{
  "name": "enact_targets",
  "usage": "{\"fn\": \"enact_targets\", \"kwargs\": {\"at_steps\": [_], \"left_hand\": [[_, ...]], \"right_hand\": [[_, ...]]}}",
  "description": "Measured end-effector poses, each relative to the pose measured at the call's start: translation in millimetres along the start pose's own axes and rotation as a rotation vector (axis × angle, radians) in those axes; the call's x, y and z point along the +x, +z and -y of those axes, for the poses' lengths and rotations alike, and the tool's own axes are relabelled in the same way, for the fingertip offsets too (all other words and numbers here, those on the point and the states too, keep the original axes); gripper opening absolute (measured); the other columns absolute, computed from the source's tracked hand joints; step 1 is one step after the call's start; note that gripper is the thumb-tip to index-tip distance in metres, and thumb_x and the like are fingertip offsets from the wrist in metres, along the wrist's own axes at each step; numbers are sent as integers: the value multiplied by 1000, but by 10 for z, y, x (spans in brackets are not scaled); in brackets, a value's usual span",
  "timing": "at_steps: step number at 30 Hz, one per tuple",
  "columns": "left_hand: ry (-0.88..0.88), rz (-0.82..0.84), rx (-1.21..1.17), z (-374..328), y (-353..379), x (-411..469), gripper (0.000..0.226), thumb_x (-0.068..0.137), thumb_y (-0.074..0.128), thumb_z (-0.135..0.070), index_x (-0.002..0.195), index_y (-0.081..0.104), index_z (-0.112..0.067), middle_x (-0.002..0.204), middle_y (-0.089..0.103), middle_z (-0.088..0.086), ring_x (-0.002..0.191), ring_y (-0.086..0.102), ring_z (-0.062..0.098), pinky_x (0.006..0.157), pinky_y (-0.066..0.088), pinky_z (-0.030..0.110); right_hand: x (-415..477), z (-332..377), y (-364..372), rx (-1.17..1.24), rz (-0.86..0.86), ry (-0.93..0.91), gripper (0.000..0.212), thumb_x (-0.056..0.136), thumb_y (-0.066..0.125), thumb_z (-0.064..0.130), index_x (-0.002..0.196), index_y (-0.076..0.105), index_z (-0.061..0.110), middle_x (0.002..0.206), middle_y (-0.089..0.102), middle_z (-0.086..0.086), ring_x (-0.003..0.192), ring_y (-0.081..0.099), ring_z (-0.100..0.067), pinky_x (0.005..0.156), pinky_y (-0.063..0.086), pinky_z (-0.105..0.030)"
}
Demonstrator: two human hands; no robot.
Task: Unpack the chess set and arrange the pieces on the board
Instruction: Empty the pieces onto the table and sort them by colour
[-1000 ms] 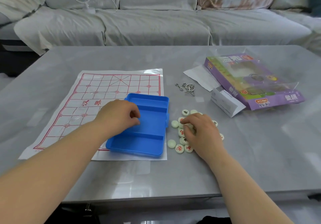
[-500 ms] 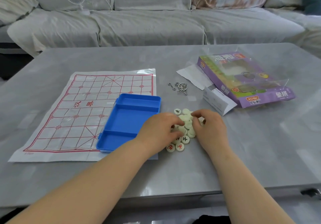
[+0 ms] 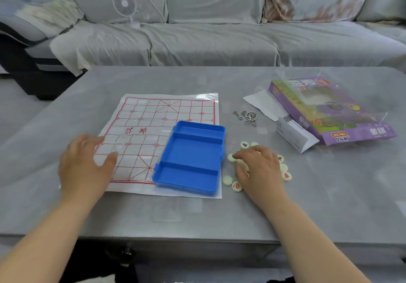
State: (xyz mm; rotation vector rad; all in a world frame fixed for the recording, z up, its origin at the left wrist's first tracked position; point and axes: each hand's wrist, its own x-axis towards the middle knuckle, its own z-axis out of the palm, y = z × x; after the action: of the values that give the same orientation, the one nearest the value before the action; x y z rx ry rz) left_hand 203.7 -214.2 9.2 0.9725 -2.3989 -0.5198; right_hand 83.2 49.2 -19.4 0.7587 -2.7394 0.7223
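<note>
Fingers: left hand spread at board edge; right hand over pieces, grip unclear.

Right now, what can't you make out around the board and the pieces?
1. Pieces: head view; the right hand covers the middle of the pile, so their count, and whether it grips one, are hidden.
2. Left hand: head view, motion-blurred; whether it holds anything is unclear.
3. Board: head view; the blue case covers its near right corner.
4. Purple box: head view; print too blurred to read.
</note>
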Motion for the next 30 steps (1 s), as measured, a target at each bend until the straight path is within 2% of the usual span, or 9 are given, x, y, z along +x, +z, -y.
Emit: {"fn": "enact_targets", "kwargs": {"at_steps": [2, 5, 10, 13, 15, 20, 23, 26, 30], "left_hand": [[-136, 75, -29, 173, -48, 78, 50, 83, 60, -20, 128, 43, -6, 139, 35, 19, 126, 31, 35, 103, 27, 47], [-229, 191, -275, 183, -9, 98, 53, 86, 56, -21, 133, 35, -10, 139, 37, 12, 120, 42, 32, 94, 34, 39], [-316, 115, -529, 21, 76, 138, 55, 86, 55, -14, 136, 30, -16, 139, 39, 2, 122, 44, 25, 94, 35, 34], [-302, 58, -461, 20, 88, 167, 54, 84, 58, -12, 133, 36, -12, 138, 38, 8, 122, 41, 28, 96, 35, 38], [-314, 124, -325, 78, 91, 205, 52, 84, 59, -15, 131, 37, -9, 136, 41, 12, 122, 39, 34, 98, 33, 41], [-326, 264, -71, 220, 122, 309, 49, 87, 52, -22, 132, 34, -14, 128, 53, 6, 119, 42, 33, 97, 28, 38], [-318, 299, -61, 230, 149, 374, 50, 85, 51, -17, 132, 34, -18, 123, 56, 3, 117, 46, 29, 97, 24, 34], [-330, 279, -142, 276, 144, 394, 44, 87, 48, -13, 130, 40, -14, 123, 56, 9, 115, 47, 31, 99, 29, 36], [-254, 195, -298, 329, 14, 392, 43, 88, 39, -2, 130, 41, -12, 120, 54, 14, 105, 51, 31, 86, 39, 34]], "right_hand": [[12, 130, 46, -17, 10, 11, 22, 86, 53, 20, 105, 64, 18, 112, 64, 0, 123, 41, -22, 94, 14, -27], [45, 281, 86, -48, 66, 66, 29, 89, 46, 28, 115, 57, 21, 124, 56, -2, 126, 36, -19, 99, 9, -27], [82, 360, 55, -20, 128, 145, 33, 93, 39, 26, 124, 50, 21, 128, 52, 0, 124, 37, -17, 105, 12, -28], [142, 446, 54, -35, 176, 207, 39, 92, 41, 35, 127, 46, 20, 121, 57, -1, 119, 41, -18, 100, 18, -29], [190, 509, 65, -59, 218, 265, 43, 89, 43, 37, 129, 42, 21, 118, 57, -3, 115, 43, -22, 96, 23, -32], [283, 583, 112, -64, 215, 337, 44, 85, 46, 21, 128, 40, 18, 109, 59, -5, 107, 45, -24, 87, 32, -32], [301, 628, 159, -4, 175, 363, 44, 84, 46, 12, 127, 41, 14, 106, 61, -8, 101, 50, -26, 83, 39, -34], [328, 673, 143, 133, 105, 432, 45, 83, 46, 7, 127, 40, 14, 100, 59, -7, 85, 54, -25, 71, 42, -34], [477, 830, 124, 213, 62, 412, 40, 84, 43, 3, 123, 41, 15, 111, 58, -8, 75, 46, -20, 64, 35, -30]]}}
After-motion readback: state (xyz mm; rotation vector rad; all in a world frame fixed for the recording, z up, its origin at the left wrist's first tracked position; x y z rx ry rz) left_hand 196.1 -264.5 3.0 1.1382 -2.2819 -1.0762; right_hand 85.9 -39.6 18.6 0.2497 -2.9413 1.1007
